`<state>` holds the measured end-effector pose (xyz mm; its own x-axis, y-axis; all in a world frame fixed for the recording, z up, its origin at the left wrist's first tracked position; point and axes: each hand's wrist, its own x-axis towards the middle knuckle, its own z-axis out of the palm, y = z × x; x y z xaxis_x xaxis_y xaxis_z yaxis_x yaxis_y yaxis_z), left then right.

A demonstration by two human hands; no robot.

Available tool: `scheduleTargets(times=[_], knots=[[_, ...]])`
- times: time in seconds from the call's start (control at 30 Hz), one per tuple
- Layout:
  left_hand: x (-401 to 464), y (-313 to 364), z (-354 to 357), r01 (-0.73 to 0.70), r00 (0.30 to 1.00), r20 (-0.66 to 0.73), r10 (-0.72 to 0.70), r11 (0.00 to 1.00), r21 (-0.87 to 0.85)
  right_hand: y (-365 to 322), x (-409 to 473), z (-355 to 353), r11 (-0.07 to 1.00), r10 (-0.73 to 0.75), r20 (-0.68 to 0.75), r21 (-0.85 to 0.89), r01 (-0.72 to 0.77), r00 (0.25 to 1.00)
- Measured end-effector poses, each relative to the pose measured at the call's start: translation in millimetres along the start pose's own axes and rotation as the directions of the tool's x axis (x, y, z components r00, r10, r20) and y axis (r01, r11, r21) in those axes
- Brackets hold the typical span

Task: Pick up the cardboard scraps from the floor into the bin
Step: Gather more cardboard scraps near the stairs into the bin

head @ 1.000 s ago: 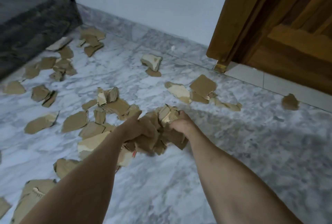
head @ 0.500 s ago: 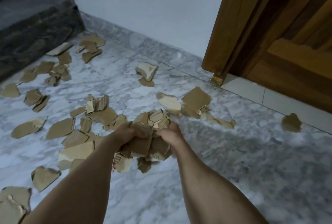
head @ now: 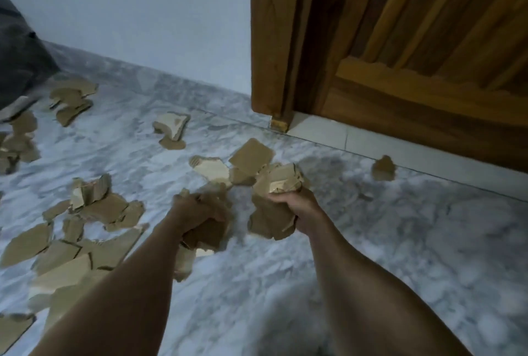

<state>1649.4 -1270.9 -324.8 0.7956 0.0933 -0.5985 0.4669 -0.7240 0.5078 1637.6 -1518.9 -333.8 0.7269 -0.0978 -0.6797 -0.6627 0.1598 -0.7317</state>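
My left hand (head: 197,213) grips a bunch of brown cardboard scraps (head: 205,237) that hang below the fist. My right hand (head: 294,207) holds a second bunch of scraps (head: 274,198), with pieces sticking out above and below the fingers. Both bunches are lifted off the marble floor (head: 400,255), a small gap between them. Several more torn scraps (head: 97,210) lie scattered across the floor to the left and ahead. One lone scrap (head: 383,167) lies near the door. No bin is in view.
A wooden door and frame (head: 400,55) stand at the right, a white wall (head: 143,13) behind. A dark sofa or mattress edge (head: 20,64) sits at the far left. Bare marble floor spreads to the lower right.
The single heap held between both hands has split into two bunches, one per hand. Both hands have risen off the floor and the view has tilted up and right.
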Motion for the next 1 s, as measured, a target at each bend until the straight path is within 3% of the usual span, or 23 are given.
scheduleTargets(times=[0.07,0.27,0.47,0.63,0.73,0.8,0.87,0.93,1.0], knots=[[2,17,16,-0.052,0.997,0.068,0.03,0.932,0.358,2,-10,-34,1.0,-0.018,-0.079,0.022,0.02,0.997],[-7,75,61,-0.157,0.976,0.213,0.051,0.841,0.518,2,-39,-161,0.997,-0.055,-0.295,0.035,0.069,0.954],[-7,137,86,-0.259,0.959,0.192,0.211,0.923,0.283,-51,-32,-221,0.996,-0.081,-0.365,0.011,0.091,0.927],[24,175,87,-0.168,0.985,0.035,0.167,0.984,0.054,-87,28,-237,0.993,-0.111,-0.402,0.001,0.122,0.909],[82,171,102,-0.21,0.973,0.089,0.214,0.976,-0.053,-93,82,-245,0.982,-0.139,-0.467,-0.177,0.061,0.873],[94,176,114,-0.236,0.957,0.173,0.233,0.972,-0.006,-87,109,-251,0.951,-0.121,-0.517,-0.304,-0.049,0.848],[79,183,123,-0.247,0.936,0.302,0.18,0.948,0.2,-73,128,-254,0.867,-0.11,-0.515,-0.468,-0.172,0.85],[79,178,137,-0.242,0.93,0.354,0.099,0.889,0.387,-60,141,-253,0.829,-0.135,-0.523,-0.525,-0.193,0.842],[80,175,146,-0.256,0.931,0.349,0.102,0.865,0.432,-54,154,-254,0.8,-0.188,-0.544,-0.568,-0.193,0.818]])
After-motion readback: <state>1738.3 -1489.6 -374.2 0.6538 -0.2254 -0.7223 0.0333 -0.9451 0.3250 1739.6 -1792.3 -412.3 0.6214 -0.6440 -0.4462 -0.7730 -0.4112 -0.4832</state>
